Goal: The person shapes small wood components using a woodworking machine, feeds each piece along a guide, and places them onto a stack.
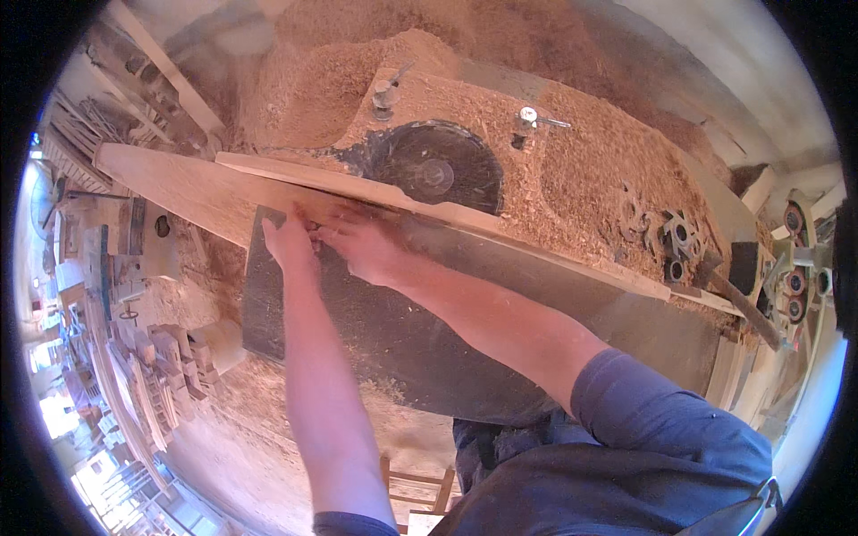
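Both my hands are close together at the left end of a dark machine table (429, 330), by the near side of a long wooden fence (322, 179). My left hand (291, 243) has its fingers bent down at the board beside the fence. Touching or nearly touching it, my right hand (365, 248) reaches in from the right with curled fingers pointing left. What lies under the fingertips is hidden and too blurred to name. A tan wooden board (170, 183) runs out leftward from the hands. Behind the fence sits a round dark disc (435, 174) in a sawdust-filled recess.
Wood shavings (590, 152) cover the machine's far side, with two metal clamp knobs (528, 115) standing up. Toothed cutter heads (679, 234) and a hammer-like wooden handle (746, 308) lie at the right. Stacked timber (170, 357) stands at the left.
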`<state>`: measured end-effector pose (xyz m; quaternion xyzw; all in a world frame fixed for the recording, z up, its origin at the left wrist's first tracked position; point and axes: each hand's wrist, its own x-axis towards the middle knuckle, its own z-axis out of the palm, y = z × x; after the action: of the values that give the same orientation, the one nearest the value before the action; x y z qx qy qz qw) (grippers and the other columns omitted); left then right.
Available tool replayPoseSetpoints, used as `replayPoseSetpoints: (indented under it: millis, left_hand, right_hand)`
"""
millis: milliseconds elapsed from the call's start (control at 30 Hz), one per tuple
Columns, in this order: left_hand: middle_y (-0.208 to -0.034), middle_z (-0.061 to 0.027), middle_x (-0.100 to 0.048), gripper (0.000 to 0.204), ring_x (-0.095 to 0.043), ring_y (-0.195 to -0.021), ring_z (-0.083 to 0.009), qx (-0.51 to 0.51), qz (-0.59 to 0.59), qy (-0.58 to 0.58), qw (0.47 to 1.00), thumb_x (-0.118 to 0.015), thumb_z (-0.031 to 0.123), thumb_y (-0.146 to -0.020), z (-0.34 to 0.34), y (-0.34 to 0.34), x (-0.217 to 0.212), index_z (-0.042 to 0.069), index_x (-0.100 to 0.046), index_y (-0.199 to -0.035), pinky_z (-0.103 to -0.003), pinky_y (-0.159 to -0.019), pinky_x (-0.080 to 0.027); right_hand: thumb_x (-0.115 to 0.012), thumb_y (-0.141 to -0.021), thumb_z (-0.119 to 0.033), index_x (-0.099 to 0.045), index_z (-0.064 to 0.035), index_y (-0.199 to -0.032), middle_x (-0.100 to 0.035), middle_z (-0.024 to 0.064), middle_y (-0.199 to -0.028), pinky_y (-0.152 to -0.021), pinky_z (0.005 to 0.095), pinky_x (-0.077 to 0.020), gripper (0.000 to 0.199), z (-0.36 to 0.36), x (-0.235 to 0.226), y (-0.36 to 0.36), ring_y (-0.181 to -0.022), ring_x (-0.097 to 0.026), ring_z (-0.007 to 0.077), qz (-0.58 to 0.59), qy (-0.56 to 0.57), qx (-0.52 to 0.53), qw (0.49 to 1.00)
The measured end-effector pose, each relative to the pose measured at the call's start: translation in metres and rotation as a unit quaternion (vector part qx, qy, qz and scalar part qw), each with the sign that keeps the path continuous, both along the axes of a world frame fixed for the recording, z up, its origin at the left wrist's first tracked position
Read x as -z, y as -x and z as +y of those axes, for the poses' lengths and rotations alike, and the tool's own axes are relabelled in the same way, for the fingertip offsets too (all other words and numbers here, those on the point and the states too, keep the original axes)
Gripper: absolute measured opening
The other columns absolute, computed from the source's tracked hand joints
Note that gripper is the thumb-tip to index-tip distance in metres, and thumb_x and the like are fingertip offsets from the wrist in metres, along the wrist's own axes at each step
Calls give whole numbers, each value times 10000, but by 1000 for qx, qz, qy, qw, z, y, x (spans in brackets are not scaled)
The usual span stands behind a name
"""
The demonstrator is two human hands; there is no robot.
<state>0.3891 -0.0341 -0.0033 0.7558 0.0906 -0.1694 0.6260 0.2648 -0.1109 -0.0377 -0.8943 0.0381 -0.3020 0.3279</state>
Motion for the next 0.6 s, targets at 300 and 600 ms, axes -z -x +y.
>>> replayPoseSetpoints:
  millis: [300,600]
  left_hand:
    - [-870,-83,-611,736,-551,-660,-154,-63,15,-17,998,-602,57,-970,128,179,14,-28,-247,-1610,-288,-551,-431]
    - [-1071,-156,-639,608,-631,-897,-238,52,191,53,979,-590,155,-1004,142,391,13,-14,-359,-1541,-394,-776,-512]
  right_hand:
    - [-464,-995,-202,-494,-38,-1438,-399,334,-1523,-1176,613,-338,473,65,6,24,-1397,-424,498,169,-46,79,981]
    - [-689,-832,-186,-500,-81,-1469,-619,211,-1161,-915,517,-463,673,52,-68,345,-1086,-599,389,317,-62,4,946]
